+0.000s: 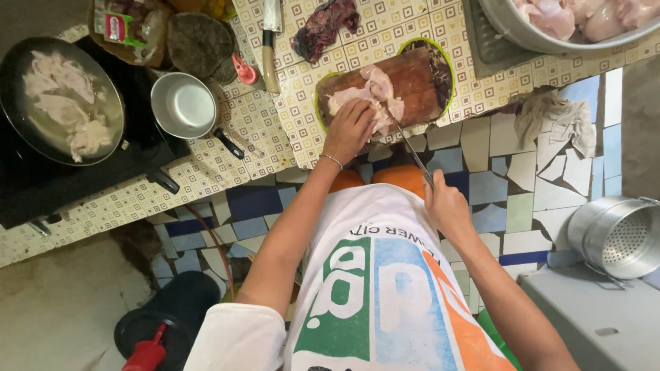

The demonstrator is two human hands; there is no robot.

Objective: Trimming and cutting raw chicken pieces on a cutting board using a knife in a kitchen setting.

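Wooden cutting board (419, 82) sat on the tiled counter (275, 130). Raw chicken piece (368, 93) lay on the board. Left hand (349, 130) pressed it, fingers together. Right hand (447, 203), below the board, gripped a knife (411, 148), blade at the meat.

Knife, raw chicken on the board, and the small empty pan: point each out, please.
Knife (411, 152): head view, middle of the blade.
Raw chicken (371, 88): head view, centre of the piece on the wooden board.
Small empty pan (183, 105): head view, bare inside of the bowl.
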